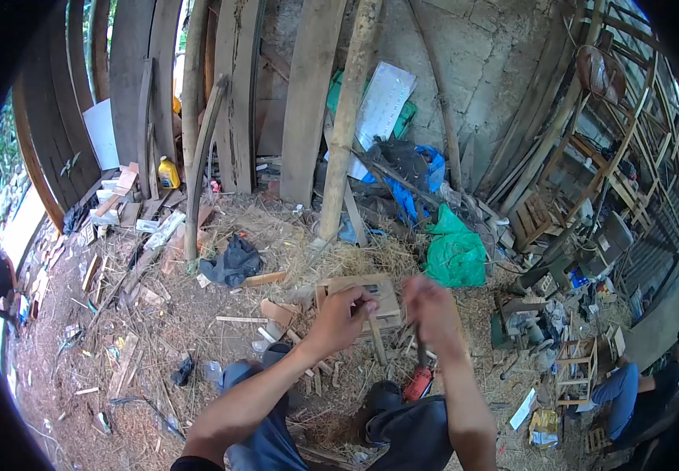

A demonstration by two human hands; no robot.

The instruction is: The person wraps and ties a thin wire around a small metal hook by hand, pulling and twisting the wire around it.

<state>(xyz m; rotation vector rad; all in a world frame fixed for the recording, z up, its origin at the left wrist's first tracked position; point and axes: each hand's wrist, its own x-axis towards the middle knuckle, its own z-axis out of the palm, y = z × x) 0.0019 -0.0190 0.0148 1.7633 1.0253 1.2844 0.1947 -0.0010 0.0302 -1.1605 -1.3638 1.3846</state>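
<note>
My left hand (342, 320) is closed, its thumb and forefinger pinched at the top of a narrow wooden stick (378, 344) that points down towards the ground. Beside it, my right hand (432, 314) is smeared by motion, with its fingers curled. A dark, narrow object (420, 352) shows just under the right hand; whether the hand grips it is unclear. Behind both hands sits a low wooden block or box (386, 301) with a dark mark on top. A red object (418, 385) with dark markings lies near my right knee, its kind not clear.
Wood scraps and straw litter the dirt floor. Ahead are a green sack (455, 250), a dark cloth (233, 261) and a leaning wooden pole (342, 133). A yellow bottle (168, 173) stands at the left wall. Another person (629, 400) sits at right near a small wooden frame (576, 370).
</note>
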